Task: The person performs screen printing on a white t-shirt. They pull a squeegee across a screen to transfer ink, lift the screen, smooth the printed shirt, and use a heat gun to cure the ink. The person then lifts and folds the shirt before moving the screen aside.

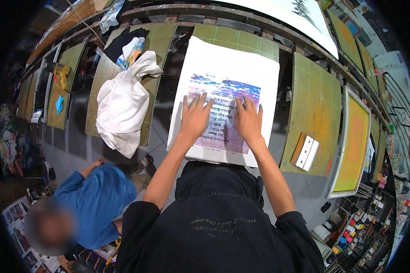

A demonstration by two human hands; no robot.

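Observation:
A white fabric piece lies over the board in front of me, bearing a printed panel with a blue, cloudy band and dark lettering on pale purple. My left hand rests on the left part of the print, fingers spread and pointing away from me. My right hand lies on the right part, its fingers also apart. Neither hand grips anything.
Boards on both sides hold crumpled white cloth, dark cloth, a yellow drill, a blue scrap and a squeegee. A framed screen stands right. A person in blue is at lower left; paint containers sit lower right.

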